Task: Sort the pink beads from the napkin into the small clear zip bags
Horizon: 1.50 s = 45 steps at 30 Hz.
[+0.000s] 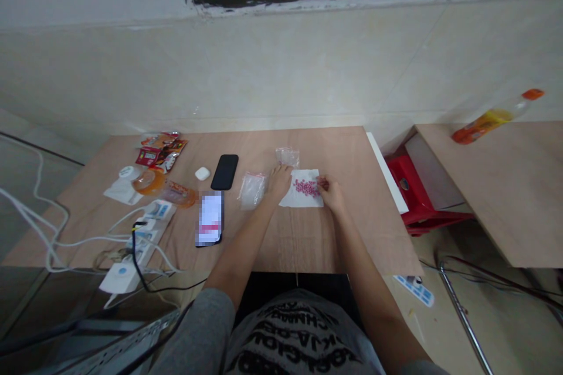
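Right hand (324,185), fingers drawn close together at the right end of a scatter of small pink pieces (305,188); I cannot tell whether a piece is held between the fingertips. The pieces lie directly to this hand's left, and their loose band runs lengthwise from side to side, so the right hand is the nearer of the 2. The left hand (280,180) lies palm down at the upper left of the white sheet (303,203) beneath the pieces, fingers loosely spread and grasping nothing that can be seen.

The pieces look rounded and bead-like, too small to make out further. The sheet is thin, matte and roughly four-sided, its left edge slanting. Just left of the left hand is a clear, crinkled plastic bag (253,189); another clear bag (288,156) lies beyond the fingers. All rest on a smooth table (352,155) with pale wood grain.

Farther left are a flat black phone (224,171), a lit phone (214,211) with a blurred screen, a rounded white case (202,173), an orange drink bottle (165,188), glossy red packets (160,151) and a white power strip (121,277) trailing cables
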Tool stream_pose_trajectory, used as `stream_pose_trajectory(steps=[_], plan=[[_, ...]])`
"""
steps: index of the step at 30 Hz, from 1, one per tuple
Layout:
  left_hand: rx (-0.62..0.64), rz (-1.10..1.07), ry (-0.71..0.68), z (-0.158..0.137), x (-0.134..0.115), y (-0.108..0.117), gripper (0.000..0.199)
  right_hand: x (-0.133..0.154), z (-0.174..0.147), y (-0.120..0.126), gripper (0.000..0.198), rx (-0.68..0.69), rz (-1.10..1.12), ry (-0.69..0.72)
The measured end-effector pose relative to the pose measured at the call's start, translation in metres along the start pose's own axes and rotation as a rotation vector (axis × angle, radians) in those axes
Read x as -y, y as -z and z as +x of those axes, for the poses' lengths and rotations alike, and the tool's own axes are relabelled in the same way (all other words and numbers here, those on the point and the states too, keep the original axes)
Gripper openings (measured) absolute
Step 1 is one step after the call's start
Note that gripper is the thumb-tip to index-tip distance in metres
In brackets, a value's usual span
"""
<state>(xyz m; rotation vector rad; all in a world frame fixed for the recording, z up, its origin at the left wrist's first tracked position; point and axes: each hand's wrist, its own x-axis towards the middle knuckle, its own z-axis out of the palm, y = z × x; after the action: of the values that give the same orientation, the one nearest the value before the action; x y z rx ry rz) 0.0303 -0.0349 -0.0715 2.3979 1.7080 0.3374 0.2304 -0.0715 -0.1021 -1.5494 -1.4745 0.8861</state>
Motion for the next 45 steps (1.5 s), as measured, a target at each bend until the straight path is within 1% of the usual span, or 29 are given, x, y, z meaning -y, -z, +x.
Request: stream_pose_trajectory(steps=[3, 8, 13, 15, 17, 20, 22, 23, 25, 27, 29, 31, 34, 37, 41, 45], plan=[[-0.023, 0.001, 0.023, 0.001, 0.001, 0.000, 0.035, -0.001, 0.000, -0.004, 0.026, 0.000, 0.167, -0.010], [-0.052, 0.022, 0.040, 0.005, 0.001, 0.003, 0.032, -0.004, -0.004, -0.006, 0.038, -0.115, 0.286, -0.064], [-0.049, 0.041, 0.044, 0.009, 0.003, 0.002, 0.025, -0.009, -0.012, -0.008, 0.035, -0.229, 0.414, -0.073], [-0.083, 0.011, 0.041, 0.011, 0.004, 0.003, 0.025, -0.010, -0.016, -0.008, 0.033, -0.247, 0.440, -0.078], [-0.157, -0.076, 0.051, 0.012, 0.003, 0.006, 0.024, -0.009, -0.019, -0.008, 0.031, -0.257, 0.459, -0.072], [-0.346, -0.342, 0.098, 0.013, -0.003, 0.016, 0.018, -0.003, -0.021, -0.008, 0.031, -0.279, 0.485, -0.076], [-0.465, -0.626, 0.173, 0.010, -0.009, 0.024, 0.015, 0.006, -0.022, -0.007, 0.034, -0.271, 0.495, -0.089], [-0.499, -0.801, 0.228, 0.006, -0.013, 0.027, 0.015, 0.011, -0.022, -0.007, 0.036, -0.256, 0.500, -0.095], [-0.489, -1.169, 0.357, -0.005, -0.019, 0.032, 0.019, 0.024, -0.023, -0.007, 0.040, -0.212, 0.518, -0.108], [-0.386, -1.459, 0.468, -0.022, -0.025, 0.034, 0.025, 0.037, -0.025, -0.007, 0.044, -0.167, 0.537, -0.119], [-0.317, -1.623, 0.556, -0.042, -0.031, 0.034, 0.033, 0.048, -0.028, -0.006, 0.045, -0.092, 0.552, -0.120], [-0.274, -1.703, 0.608, -0.061, -0.037, 0.032, 0.038, 0.056, -0.032, -0.005, 0.043, -0.008, 0.561, -0.113], [-0.266, -1.730, 0.650, -0.082, -0.043, 0.033, 0.040, 0.059, -0.040, -0.004, 0.039, 0.075, 0.572, -0.109], [-0.310, -1.708, 0.641, -0.094, -0.045, 0.038, 0.037, 0.058, -0.047, -0.004, 0.037, 0.120, 0.583, -0.137], [-0.339, -1.617, 0.603, -0.099, -0.045, 0.044, 0.036, 0.060, -0.054, -0.002, 0.035, 0.168, 0.578, -0.160], [-0.367, -1.459, 0.556, -0.099, -0.041, 0.048, 0.040, 0.063, -0.059, 0.001, 0.035, 0.167, 0.573, -0.154]])
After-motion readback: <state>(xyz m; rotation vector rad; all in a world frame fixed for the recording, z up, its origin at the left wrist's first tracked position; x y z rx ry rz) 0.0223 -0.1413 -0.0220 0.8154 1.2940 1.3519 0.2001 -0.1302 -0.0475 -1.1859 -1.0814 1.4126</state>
